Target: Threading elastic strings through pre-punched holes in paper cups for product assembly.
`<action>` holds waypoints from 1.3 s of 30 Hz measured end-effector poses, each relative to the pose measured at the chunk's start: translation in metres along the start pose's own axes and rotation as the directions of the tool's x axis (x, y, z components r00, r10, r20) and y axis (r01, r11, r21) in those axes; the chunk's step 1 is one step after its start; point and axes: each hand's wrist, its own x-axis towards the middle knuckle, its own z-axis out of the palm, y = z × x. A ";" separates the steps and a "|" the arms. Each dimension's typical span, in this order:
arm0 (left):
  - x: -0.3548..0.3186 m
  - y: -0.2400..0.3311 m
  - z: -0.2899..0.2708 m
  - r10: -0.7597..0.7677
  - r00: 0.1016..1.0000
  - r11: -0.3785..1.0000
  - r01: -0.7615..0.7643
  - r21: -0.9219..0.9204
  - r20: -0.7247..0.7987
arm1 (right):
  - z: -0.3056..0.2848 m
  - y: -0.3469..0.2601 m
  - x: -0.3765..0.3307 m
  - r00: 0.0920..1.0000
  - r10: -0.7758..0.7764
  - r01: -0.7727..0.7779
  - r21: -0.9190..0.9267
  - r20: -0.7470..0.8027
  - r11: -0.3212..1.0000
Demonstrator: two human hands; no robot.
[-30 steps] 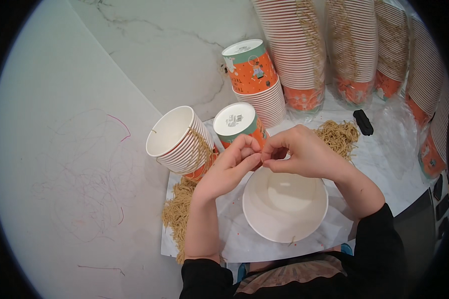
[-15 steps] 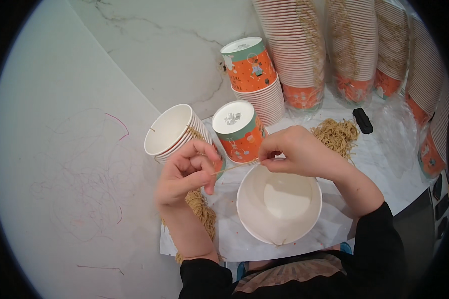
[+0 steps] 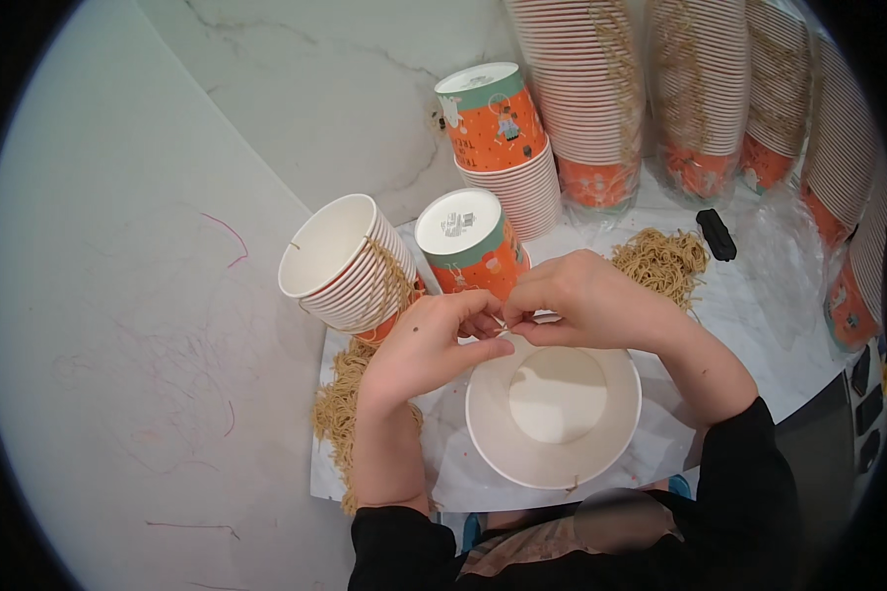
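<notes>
A white paper bucket [image 3: 616, 433] stands in front of me, its open mouth facing up. At its far rim my right hand [image 3: 591, 300] pinches a thin tan string [image 3: 504, 323]. My left hand [image 3: 434, 340] meets it there, its fingertips curled at the same string and its thumb lying along the rim. Much of the string is hidden by the fingers. A short string end [image 3: 574, 483] pokes out at the near rim. Just beyond my left hand leans a nested stack of buckets [image 3: 330, 251] with strings hanging from the rims. Beside it an orange and green bucket [image 3: 473, 231] sits upside down.
Tan string piles lie left [image 3: 340, 404] and right [image 3: 660, 261] on the marbled table sheet [image 3: 453, 468]. Behind are another bucket stack [image 3: 512, 192] with one upturned on top and several bagged stacks [image 3: 695, 89]. A black object [image 3: 716, 235] lies near crumpled clear plastic [image 3: 784, 241].
My left hand has moved right to meet my right hand at the bucket's far rim. The string stretched between them earlier is now drawn in close. My right hand has hardly moved.
</notes>
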 end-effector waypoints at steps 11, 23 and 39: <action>-0.001 -0.003 0.000 -0.125 0.991 0.988 0.120 -0.101 -0.048 | 0.002 0.000 0.001 0.998 -0.049 0.051 -0.038 0.048 0.998; 0.012 -0.021 0.002 -0.163 0.984 0.904 0.178 -0.389 0.073 | -0.001 0.003 0.001 0.994 -0.054 0.059 -0.053 0.091 0.997; 0.015 -0.027 0.000 -0.190 0.971 0.848 0.237 -0.474 0.145 | -0.001 0.004 -0.002 0.995 -0.024 0.034 -0.110 0.096 0.993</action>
